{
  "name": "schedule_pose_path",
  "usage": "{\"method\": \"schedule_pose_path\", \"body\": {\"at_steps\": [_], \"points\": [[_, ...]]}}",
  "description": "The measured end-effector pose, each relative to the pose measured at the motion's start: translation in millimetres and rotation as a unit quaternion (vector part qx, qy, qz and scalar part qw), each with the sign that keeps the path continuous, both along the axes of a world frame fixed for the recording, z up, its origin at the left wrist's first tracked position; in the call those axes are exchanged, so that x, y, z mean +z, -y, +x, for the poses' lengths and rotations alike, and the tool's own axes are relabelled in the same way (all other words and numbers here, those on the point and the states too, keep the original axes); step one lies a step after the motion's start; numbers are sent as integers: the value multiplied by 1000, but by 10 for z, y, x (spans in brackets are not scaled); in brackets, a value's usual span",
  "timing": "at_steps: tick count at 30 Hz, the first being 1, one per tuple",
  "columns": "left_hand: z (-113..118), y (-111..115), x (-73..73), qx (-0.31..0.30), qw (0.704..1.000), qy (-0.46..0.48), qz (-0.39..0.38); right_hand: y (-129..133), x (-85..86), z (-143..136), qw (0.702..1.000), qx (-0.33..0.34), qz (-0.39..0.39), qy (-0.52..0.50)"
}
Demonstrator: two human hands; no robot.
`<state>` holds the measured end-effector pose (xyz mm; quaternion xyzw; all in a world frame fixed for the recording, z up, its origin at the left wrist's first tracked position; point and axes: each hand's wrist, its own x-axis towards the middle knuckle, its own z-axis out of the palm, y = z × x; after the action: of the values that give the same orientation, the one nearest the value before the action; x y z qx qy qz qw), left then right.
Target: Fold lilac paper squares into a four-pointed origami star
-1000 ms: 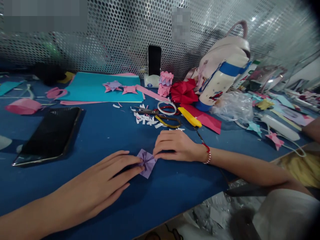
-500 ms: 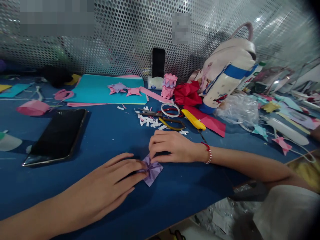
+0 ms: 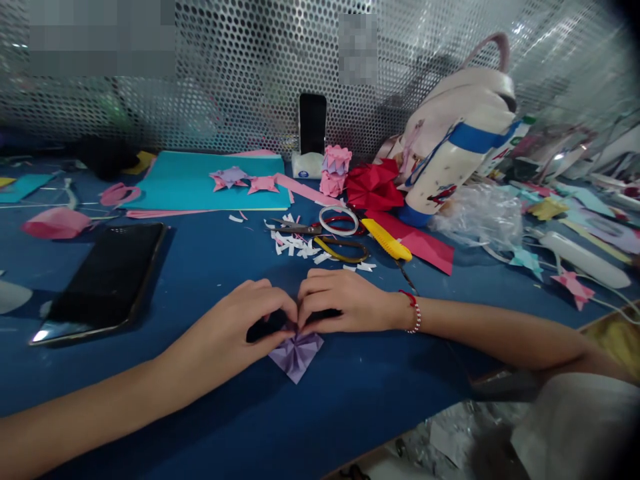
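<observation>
Right now both hands press down on a small purple folded paper (image 3: 297, 353) lying on the blue table (image 3: 215, 267), near the front edge and about midway across. The left hand (image 3: 235, 333) curls over the paper's far left corner with its fingertips pinching down on it; the right hand (image 3: 345, 303), with a beaded bracelet (image 3: 415, 312) at the wrist, does the same from the right, so the fingertips of both meet at the paper's far point. Neither hand lifts the paper; they hold it flat against the table.

The likely trouble is a crooked crease: if one hand pushes harder, the paper could slide on the smooth surface and the fold would run off line. Thin paper pinched at one point may also tear there. The scissors (image 3: 320, 241) and yellow cutter (image 3: 386, 240) lie just beyond the right hand, close enough to catch a sleeveless forearm.

No writing or brand can be read; a dark phone (image 3: 103, 280) at left shows a blank screen, and marks on the bag (image 3: 450, 147) are too blurred to make out.
</observation>
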<state>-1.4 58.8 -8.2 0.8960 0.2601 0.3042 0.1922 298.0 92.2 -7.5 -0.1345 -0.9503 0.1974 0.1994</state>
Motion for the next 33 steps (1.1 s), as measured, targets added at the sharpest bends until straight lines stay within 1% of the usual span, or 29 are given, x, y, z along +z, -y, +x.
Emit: {"method": "schedule_pose_path", "body": {"at_steps": [6, 10, 15, 20, 28, 30, 33], "points": [[-33, -15, 25, -46, 999, -9, 14, 20, -6, -17, 1000, -4, 5, -9], [-40, -33, 48, -58, 998, -18, 32, 71, -14, -40, 1000, -28, 12, -7], [-8, -29, 54, -53, 997, -26, 46, 108, -19, -59, 999, -35, 14, -30], [34, -9, 37, -43, 998, -25, 50, 105, -5, -63, 999, -47, -4, 1], [22, -7, 11, -29, 999, -13, 25, 123, 20, -21, 997, -59, -32, -23], [11, -7, 2, -21, 1000, -6, 15, 135, 21, -7, 997, -53, -2, -49], [4, -3, -7, -8, 1000, 8, 2, 158, 37, 6, 992, -28, 100, -75]]}}
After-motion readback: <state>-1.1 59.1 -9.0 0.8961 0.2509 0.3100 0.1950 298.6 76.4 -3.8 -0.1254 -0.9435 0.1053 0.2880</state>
